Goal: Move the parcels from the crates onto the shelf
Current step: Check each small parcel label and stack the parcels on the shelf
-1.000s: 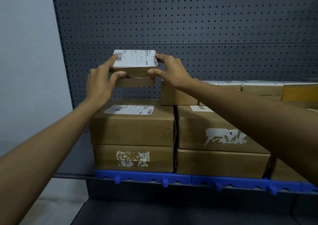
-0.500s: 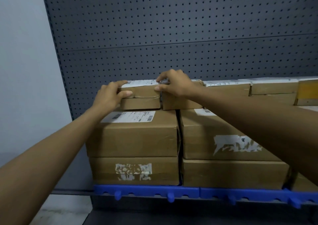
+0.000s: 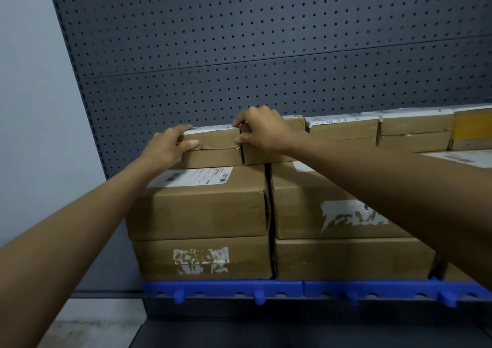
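A small flat cardboard parcel [image 3: 215,138] with a white label on top lies on another small parcel [image 3: 213,157], at the back of the left stack on the shelf. My left hand [image 3: 167,145] grips its left end, thumb on the front face. My right hand [image 3: 259,129] pinches its right end where it meets the neighbouring parcel [image 3: 269,156]. Two large boxes [image 3: 205,204] are stacked beneath it.
More brown boxes [image 3: 343,132] fill the shelf to the right, two layers deep. A blue plastic rail [image 3: 266,289] runs along the shelf's front edge. A dark pegboard panel [image 3: 266,41] forms the back. A pale wall [image 3: 32,108] stands left of the shelf.
Both hands lowered the small labelled parcel from mid-air onto the small parcel at the back of the left stack. The hands stay on its two ends.
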Demonstrator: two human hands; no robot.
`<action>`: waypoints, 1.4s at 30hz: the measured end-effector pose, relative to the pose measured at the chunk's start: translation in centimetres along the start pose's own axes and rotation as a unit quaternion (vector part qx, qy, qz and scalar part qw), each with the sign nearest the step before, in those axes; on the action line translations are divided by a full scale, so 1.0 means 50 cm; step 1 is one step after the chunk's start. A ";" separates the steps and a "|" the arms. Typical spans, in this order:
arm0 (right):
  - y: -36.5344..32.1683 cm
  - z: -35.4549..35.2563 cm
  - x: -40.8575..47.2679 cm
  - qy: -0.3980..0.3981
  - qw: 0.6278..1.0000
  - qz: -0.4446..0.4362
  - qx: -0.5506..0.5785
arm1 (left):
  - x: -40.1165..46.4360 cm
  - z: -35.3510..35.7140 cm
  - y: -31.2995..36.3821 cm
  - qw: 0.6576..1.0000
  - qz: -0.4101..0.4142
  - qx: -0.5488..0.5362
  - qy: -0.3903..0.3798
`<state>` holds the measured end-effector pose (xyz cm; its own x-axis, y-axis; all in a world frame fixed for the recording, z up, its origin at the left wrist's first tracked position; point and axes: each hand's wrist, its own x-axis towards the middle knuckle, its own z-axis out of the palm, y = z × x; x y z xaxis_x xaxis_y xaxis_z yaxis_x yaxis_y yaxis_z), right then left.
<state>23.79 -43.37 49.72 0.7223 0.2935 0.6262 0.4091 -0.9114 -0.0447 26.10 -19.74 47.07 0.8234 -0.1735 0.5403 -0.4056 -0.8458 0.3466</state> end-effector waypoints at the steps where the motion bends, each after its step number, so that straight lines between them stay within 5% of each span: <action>1: 0.001 -0.001 -0.001 -0.004 1.000 -0.001 0.000 | -0.001 0.000 0.003 1.000 0.001 -0.003 -0.008; 16: 0.045 -0.126 -0.056 -0.033 0.999 -0.008 -0.013 | -0.009 -0.058 0.131 0.991 0.064 0.118 -0.023; 28: 0.222 -0.333 -0.334 -0.049 0.992 0.081 -0.088 | -0.046 0.011 0.457 0.969 0.231 0.084 0.027; 42: 0.374 -0.616 -0.718 -0.053 0.963 0.214 -0.157 | -0.160 0.194 0.917 0.914 0.406 -0.016 -0.017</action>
<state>-11.64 -79.84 50.37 0.8468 -0.1165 0.5190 -0.1155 -0.9927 -0.0343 4.76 -62.01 51.18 0.2587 -0.7534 0.6045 -0.8988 -0.4171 -0.1352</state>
